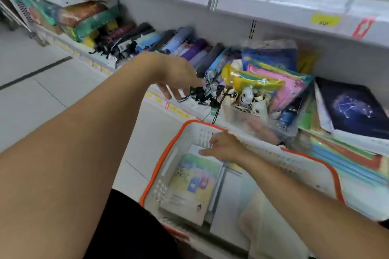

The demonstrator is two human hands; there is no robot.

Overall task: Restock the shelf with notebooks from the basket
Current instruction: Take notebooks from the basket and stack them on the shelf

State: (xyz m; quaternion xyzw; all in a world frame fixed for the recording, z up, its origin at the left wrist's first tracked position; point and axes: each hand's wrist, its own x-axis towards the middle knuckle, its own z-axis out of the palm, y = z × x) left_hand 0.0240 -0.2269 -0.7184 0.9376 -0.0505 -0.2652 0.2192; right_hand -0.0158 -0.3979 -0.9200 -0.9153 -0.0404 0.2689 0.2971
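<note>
Several notebooks lie flat in the white basket with the orange rim, the top one showing a pastel cover. Her right hand reaches down into the basket's far end, fingers straight and resting on the top notebook's far edge. Her left hand hovers palm down over the shelf's front edge, fingers loosely spread, holding nothing, just beside the folded umbrellas.
</note>
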